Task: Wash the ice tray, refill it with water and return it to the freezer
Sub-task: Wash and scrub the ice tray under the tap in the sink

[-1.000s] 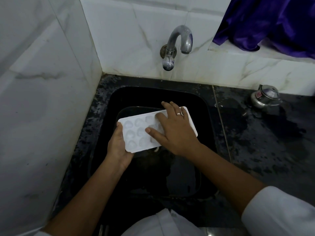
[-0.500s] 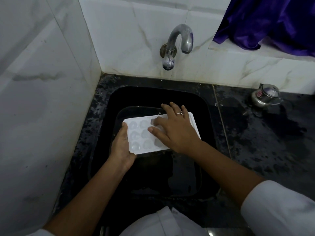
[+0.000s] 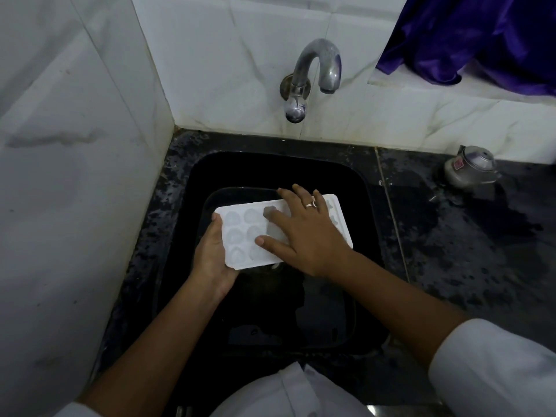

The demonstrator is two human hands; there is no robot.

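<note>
The white plastic ice tray (image 3: 240,236) with rounded cells is held cell side up over the black rectangular sink (image 3: 371,212), toward its far left part. The left hand (image 3: 210,257) grips the tray's left short end: the thumb lies on the top rim, the palm is against the edge, and the fingers go underneath, out of sight. The right hand (image 3: 307,236) lies flat on the tray's middle and right part with its fingers spread and nearly straight, clasping nothing. It wears a silver ring (image 3: 311,204) and hides most of the cells on that side. The tray's far right corner shows beyond the knuckles.

Below the tray, inside the sink, sits a dark rectangular tub (image 3: 346,326) with a glossy wet look. The curved steel tap (image 3: 316,73) comes out of the white marble-tiled wall (image 3: 75,206) above the sink's far edge, its spout well apart from the tray. On the black speckled stone counter (image 3: 466,266), near its far right edge, stands a small steel pot (image 3: 469,170) with a red label, its writing too small to read. A purple satin cloth (image 3: 481,40) lies on the ledge above. White sleeves (image 3: 496,371) cover the upper forearms.
</note>
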